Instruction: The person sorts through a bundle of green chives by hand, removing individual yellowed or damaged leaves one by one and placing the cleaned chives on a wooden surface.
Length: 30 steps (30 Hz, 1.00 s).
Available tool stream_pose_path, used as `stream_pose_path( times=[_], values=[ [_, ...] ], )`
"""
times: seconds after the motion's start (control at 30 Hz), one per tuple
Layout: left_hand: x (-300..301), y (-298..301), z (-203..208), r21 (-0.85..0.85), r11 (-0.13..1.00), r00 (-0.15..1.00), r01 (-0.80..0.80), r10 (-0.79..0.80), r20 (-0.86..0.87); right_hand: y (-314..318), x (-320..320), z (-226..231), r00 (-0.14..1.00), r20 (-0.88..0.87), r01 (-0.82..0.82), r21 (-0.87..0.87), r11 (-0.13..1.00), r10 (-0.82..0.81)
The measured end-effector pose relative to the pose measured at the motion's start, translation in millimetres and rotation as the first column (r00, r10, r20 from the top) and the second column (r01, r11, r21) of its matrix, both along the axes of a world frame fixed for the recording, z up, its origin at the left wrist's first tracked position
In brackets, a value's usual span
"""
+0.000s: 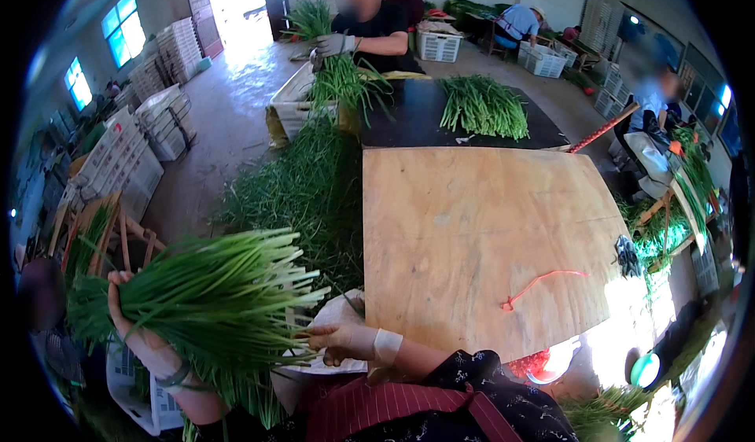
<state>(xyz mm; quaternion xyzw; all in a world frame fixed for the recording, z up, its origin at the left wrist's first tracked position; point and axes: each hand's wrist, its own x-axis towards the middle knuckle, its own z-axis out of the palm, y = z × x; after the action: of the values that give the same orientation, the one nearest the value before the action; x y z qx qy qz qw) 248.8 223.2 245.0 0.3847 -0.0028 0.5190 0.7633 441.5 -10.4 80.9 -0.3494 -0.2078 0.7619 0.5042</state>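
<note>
Bundled green stalks are lying clasped by the left hand, outside the near-left corner of the bench, while the right hand is touching their pale ends (finger closure indeterminable), good practice probably demanding firm support and gentle levelling.

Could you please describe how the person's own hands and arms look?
The left hand is ungloved, with a greyish wristband at the wrist. The right hand, also ungloved, has a broad white wrap at its wrist and a dark fabric sleeve with small white print further up.
</note>
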Motion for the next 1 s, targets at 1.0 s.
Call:
stream_pose_path(
  times=[1.0],
  values=[
    [72,22,-14,0.002,0.999,0.979,0.054,-0.052,-0.196,-1,264,34,0.363,0.832,0.186,0.376,0.908,-0.419]
  ],
)
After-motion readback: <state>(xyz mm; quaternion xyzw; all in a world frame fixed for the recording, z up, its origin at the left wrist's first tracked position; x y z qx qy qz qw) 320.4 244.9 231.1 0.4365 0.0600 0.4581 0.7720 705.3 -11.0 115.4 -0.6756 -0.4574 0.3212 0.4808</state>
